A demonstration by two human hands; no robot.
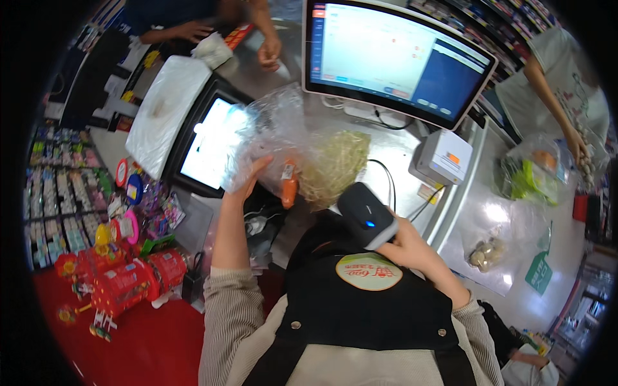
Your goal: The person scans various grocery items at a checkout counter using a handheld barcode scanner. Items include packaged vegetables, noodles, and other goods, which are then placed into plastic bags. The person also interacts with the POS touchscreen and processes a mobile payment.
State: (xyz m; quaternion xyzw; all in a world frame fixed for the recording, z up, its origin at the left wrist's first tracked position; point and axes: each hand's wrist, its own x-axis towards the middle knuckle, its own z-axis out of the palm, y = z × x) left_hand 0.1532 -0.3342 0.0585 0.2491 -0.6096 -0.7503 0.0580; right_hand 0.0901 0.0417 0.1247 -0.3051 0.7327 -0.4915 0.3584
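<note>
My left hand (253, 177) grips a clear plastic bag (277, 116), which covers part of my fingers. A carrot (289, 186) with a white label over it shows at the bag's lower end. Just right of it, a bag of pale yellow-green sprouts (335, 169) rests on the metal counter (386, 144). My right hand (408, 243) holds a black and grey handheld barcode scanner (367, 214) with a blue light lit. The scanner is close to the sprouts, above my black apron.
A monitor (396, 58) stands ahead, beside a small white printer (444, 157). Left is a lit scale screen (210, 144) with a stack of plastic bags (169, 111). Red toy containers (125, 280) stand lower left. Bagged produce (528, 176) and a person's arm (550, 91) are right; another person's hands (269, 53) are ahead.
</note>
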